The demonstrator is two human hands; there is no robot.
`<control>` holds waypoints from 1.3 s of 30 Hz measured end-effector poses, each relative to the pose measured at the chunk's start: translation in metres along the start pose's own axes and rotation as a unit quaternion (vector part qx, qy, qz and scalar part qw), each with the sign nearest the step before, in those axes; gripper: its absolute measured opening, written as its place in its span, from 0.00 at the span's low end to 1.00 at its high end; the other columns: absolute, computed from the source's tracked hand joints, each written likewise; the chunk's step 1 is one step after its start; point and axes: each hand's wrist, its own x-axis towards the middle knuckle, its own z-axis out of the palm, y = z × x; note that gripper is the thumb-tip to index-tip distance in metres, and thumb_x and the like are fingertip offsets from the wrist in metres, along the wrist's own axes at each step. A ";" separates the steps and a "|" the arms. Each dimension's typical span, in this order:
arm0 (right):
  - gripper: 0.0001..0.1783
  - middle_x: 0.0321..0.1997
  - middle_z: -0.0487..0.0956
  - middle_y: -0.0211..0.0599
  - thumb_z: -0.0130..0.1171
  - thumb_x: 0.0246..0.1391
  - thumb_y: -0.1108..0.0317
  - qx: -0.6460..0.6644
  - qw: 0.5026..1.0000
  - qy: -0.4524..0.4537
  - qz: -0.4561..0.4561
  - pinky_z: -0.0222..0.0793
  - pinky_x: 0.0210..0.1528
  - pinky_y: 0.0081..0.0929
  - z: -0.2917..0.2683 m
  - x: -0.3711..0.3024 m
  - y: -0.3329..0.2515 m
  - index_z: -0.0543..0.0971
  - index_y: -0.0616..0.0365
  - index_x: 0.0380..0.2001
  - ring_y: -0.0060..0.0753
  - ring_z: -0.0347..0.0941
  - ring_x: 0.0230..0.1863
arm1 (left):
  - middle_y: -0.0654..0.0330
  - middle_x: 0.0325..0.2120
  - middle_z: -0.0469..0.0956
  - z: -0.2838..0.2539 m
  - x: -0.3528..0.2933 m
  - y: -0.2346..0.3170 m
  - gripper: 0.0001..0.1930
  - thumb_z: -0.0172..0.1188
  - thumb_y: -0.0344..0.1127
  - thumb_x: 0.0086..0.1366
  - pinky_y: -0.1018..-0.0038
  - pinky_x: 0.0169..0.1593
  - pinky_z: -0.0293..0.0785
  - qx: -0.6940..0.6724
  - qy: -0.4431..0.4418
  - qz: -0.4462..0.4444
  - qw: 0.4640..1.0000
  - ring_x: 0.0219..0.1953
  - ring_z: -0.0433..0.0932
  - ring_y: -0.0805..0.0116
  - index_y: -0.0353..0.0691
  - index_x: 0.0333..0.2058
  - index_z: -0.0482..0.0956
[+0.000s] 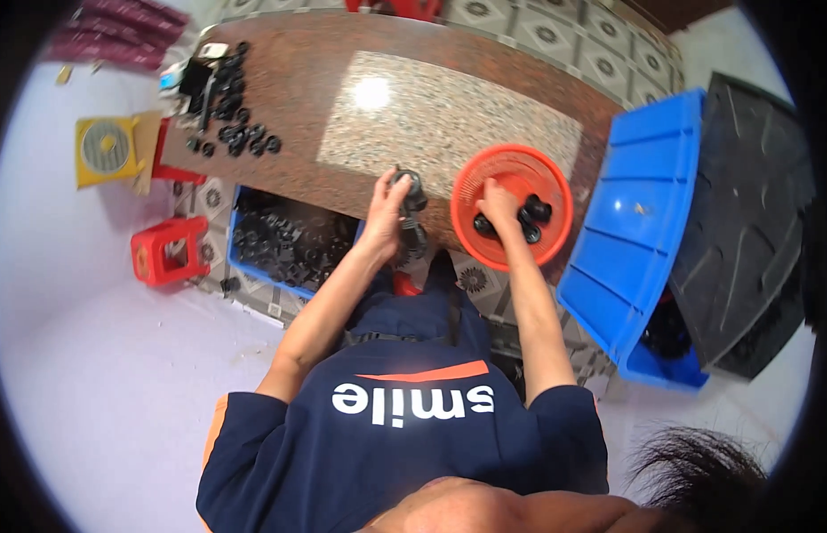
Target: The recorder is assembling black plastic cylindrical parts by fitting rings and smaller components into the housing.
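Note:
My left hand (386, 211) is closed around a black round plastic part (411, 188), held up at the table's near edge. Just below it, a ribbed black piece (414, 238) shows; whether the two are joined, I cannot tell. My right hand (497, 206) reaches down into a round red plastic basket (563, 191), its fingers bunched together. What those fingers hold, if anything, is hidden. Several black round parts (537, 210) lie in the basket beside and under that hand.
Loose black parts (244, 138) are heaped at the table's (284, 53) left end. Below them stands a blue crate (293, 240) full of small black pieces, near a red stool (171, 251). A large blue bin (640, 204) and a black panel (742, 213) rise at right.

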 end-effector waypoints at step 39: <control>0.15 0.43 0.80 0.37 0.61 0.54 0.79 0.717 0.665 -0.150 -0.148 0.75 0.48 0.23 -0.146 -0.116 -0.145 0.75 0.67 0.46 0.23 0.77 0.43 | 0.50 0.54 0.58 -0.016 -0.009 0.050 0.36 0.66 0.53 0.59 0.67 0.59 0.66 0.052 0.027 0.148 0.987 0.57 0.63 0.59 0.46 0.62 0.63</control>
